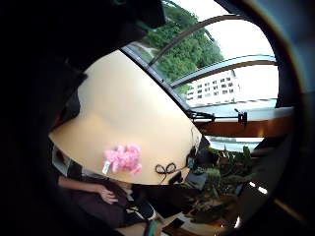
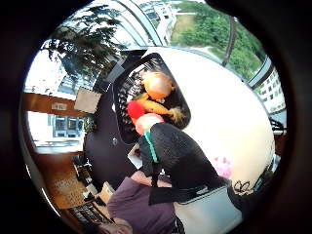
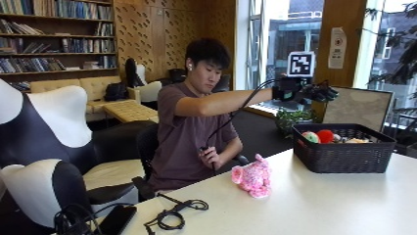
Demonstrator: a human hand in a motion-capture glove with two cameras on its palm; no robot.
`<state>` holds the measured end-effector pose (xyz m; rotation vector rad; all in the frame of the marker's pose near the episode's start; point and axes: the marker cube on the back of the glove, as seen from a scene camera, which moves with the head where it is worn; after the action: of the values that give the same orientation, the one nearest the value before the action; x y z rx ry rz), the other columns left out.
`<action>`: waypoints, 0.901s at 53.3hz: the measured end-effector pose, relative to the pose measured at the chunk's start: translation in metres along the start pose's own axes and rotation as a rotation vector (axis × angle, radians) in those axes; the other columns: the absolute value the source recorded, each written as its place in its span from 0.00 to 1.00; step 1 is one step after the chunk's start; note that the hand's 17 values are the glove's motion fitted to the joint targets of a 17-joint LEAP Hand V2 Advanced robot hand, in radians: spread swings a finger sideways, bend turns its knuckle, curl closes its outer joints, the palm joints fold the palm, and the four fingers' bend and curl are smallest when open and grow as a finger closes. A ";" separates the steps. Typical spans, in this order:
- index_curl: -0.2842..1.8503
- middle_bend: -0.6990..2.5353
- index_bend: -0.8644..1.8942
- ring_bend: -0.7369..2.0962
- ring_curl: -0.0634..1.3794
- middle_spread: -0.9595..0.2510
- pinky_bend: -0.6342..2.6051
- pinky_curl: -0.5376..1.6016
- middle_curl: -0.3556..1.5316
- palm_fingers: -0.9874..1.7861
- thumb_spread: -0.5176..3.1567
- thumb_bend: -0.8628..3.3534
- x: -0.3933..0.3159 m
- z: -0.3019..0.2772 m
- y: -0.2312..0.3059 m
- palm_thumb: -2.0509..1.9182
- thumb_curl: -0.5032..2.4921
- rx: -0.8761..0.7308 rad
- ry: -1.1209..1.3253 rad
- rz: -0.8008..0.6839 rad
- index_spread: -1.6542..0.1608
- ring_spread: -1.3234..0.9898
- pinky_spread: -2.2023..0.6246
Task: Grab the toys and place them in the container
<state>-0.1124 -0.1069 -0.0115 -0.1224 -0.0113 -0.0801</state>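
Toys were split: one pink plush toy [image 3: 253, 177] stood on the white table [image 3: 338, 205], well apart from the black basket [image 3: 342, 156] holding about four toys [image 3: 326, 135]. The gloved right hand [image 3: 319, 93] hovered above the basket, fingers apparently relaxed and empty. Reaching back carelessly could probably topple the plush off the table edge.

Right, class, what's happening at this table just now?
A seated person holds their black-gloved right hand raised above the black woven basket, carrying nothing visible. Several toys already lie inside it, including a round orange one and a red one. A pink fluffy plush toy waits on the white table.
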 end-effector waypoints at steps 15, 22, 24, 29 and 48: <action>0.24 0.26 0.35 0.42 0.30 0.80 0.45 0.42 0.35 0.31 0.47 0.19 0.117 0.096 0.094 0.50 0.27 -0.083 0.081 0.020 0.79 0.59 0.80; 0.24 0.27 0.35 0.43 0.30 0.80 0.45 0.42 0.35 0.31 0.46 0.19 0.124 0.167 0.126 0.50 0.26 -0.164 0.030 0.077 0.79 0.59 0.80; 0.24 0.27 0.35 0.43 0.30 0.79 0.45 0.42 0.35 0.31 0.46 0.19 0.122 0.184 0.133 0.50 0.26 -0.183 0.014 0.056 0.79 0.59 0.80; 0.23 0.27 0.34 0.43 0.30 0.79 0.46 0.42 0.34 0.30 0.46 0.19 0.121 0.227 0.150 0.50 0.26 -0.239 0.038 -0.060 0.80 0.59 0.80; 0.25 0.31 0.37 0.46 0.30 0.72 0.44 0.41 0.36 0.43 0.45 0.21 0.086 0.292 0.156 0.54 0.27 -0.169 -0.164 -0.100 0.79 0.55 0.78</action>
<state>-0.0161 0.0763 0.2605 -0.2975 -0.1747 -0.1711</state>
